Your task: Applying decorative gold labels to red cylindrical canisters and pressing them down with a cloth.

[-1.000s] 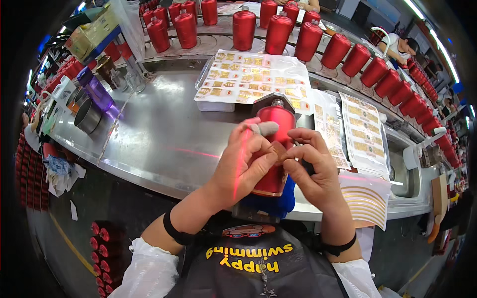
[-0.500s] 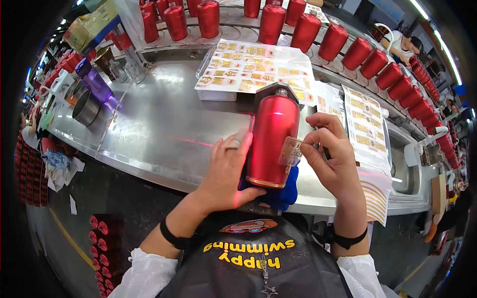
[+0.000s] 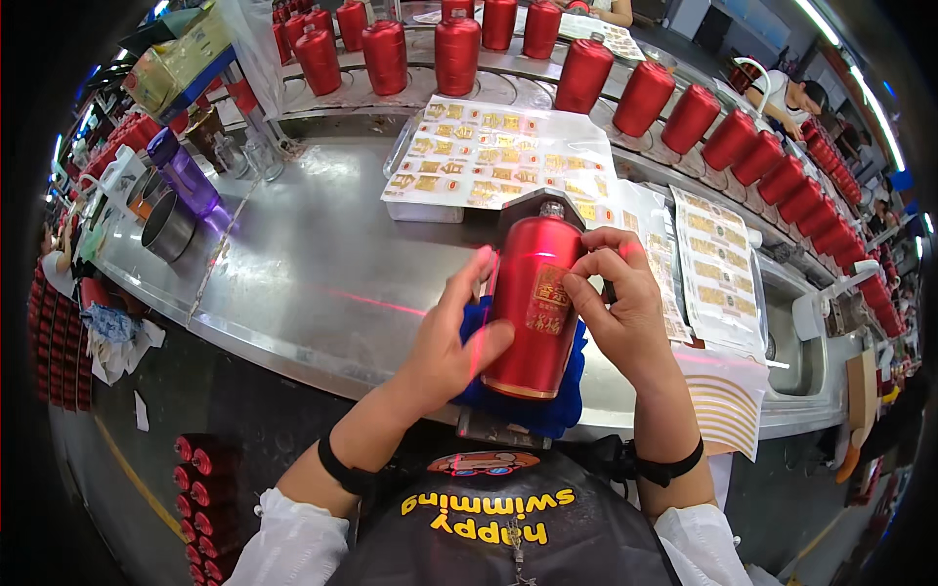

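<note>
A red bottle (image 3: 528, 366) leans back in a dark angled holder (image 3: 529, 203), its clear neck pointing away from me. A clear label with gold print (image 3: 550, 290) lies against its front. My right hand (image 3: 618, 298) pinches the label's upper right edge between thumb and forefinger, the other fingers curled near the bottle's shoulder. My left hand (image 3: 440, 342) is open along the bottle's left side. Its thumb lies over the lower left of the bottle, and its fingers stretch up beside the holder. A blue cloth (image 3: 562, 415) is bunched under and beside the bottle.
Sheets of gold labels (image 3: 469, 146) lie behind the bottle, with another label sheet (image 3: 718, 259) to the right near a sink (image 3: 796, 342). Red bottles (image 3: 457, 54) line a curved conveyor (image 3: 508, 93) beyond. A purple drink bottle (image 3: 186, 176) and metal pots (image 3: 168, 227) stand left.
The label has gone from hanging in my right fingers at the bottle's right side to lying on its front. My left hand has loosened, its thumb lifting from the base onto the bottle's lower left.
</note>
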Demonstrator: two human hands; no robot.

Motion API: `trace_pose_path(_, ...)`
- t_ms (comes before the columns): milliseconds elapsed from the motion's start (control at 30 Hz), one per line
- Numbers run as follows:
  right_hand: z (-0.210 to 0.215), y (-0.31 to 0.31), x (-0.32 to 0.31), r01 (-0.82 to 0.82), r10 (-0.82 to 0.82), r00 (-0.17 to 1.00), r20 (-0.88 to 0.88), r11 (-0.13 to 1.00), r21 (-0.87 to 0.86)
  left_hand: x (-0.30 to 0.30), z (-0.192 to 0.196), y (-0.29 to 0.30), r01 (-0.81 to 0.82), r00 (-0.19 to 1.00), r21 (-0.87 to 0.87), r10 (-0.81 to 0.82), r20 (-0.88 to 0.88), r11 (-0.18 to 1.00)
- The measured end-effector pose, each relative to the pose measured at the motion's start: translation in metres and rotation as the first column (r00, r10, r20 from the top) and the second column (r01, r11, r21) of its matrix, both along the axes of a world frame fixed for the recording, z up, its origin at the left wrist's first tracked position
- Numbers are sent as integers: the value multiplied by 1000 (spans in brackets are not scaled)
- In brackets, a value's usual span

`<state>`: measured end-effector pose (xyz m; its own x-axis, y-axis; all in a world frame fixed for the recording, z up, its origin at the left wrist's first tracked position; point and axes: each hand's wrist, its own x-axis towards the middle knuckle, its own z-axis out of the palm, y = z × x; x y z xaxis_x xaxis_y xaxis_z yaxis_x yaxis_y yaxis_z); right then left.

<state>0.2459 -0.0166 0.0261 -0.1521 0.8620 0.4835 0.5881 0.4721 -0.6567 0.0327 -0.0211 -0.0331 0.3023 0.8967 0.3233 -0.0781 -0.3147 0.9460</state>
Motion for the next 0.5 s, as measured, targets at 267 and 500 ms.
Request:
trace_pose_path(267, -6, 6, 0, 36, -36, 999, -34, 999, 14, 36, 14, 31, -71, 995, -23, 69, -71, 997)
trace_pose_path(500, -23, 6, 4, 56, -63, 970, -236, 998, -35, 37, 14, 34, -60, 998, -83, 57, -31, 995)
